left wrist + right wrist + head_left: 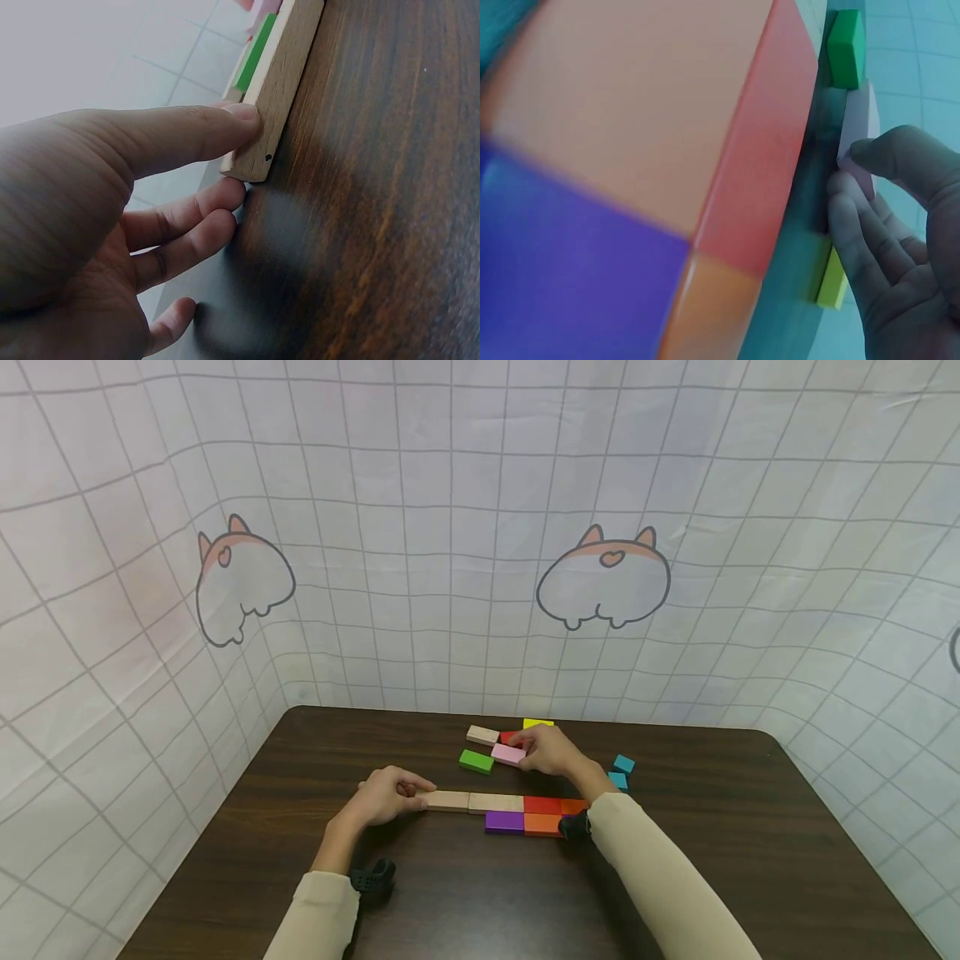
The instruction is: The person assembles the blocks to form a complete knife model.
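My left hand (386,795) is at the left end of a row of blocks, pinching a plain wooden block (447,801) with the thumb on its near side. In the left wrist view the thumb lies on that block's face near its end, the other fingers curl below. Farther back, my right hand (551,750) pinches a pink block (508,755) by its right end between thumb and fingers. A green block (476,762) lies just left of the pink one. A red block (512,738) is partly hidden behind the right hand, with a yellow block (537,723) beyond.
The back row continues with another plain block (496,803), a red block (542,805) and an orange one. Before it lie a purple block (504,822) and an orange block (542,824). Two blue blocks (623,765) lie right; a loose plain block (482,735) sits behind.
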### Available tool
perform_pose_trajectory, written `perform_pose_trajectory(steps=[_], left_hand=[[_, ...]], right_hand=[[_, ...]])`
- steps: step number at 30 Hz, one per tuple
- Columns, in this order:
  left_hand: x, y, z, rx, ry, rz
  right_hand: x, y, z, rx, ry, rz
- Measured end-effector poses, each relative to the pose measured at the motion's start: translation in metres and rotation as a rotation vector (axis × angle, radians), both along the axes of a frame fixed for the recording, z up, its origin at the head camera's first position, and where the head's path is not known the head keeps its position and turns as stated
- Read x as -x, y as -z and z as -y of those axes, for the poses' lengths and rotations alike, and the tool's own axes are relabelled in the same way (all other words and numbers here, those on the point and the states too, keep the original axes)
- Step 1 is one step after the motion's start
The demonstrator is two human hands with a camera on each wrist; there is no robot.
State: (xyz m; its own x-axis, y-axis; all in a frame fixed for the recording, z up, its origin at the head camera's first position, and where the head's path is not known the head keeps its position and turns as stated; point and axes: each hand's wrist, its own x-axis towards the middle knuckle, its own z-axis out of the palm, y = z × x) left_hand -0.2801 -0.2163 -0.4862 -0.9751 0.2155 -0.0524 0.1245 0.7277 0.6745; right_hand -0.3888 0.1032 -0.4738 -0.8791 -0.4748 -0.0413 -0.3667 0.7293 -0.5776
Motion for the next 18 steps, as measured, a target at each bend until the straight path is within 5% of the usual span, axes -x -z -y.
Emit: perform_pose_trajectory(steps=[18], left_hand=[[0.0,-0.001,-0.001,0.0,-0.006,0.005]], right_hand=[[-0.045,-0.027,-0.046,0.079,-0.106,0.017]])
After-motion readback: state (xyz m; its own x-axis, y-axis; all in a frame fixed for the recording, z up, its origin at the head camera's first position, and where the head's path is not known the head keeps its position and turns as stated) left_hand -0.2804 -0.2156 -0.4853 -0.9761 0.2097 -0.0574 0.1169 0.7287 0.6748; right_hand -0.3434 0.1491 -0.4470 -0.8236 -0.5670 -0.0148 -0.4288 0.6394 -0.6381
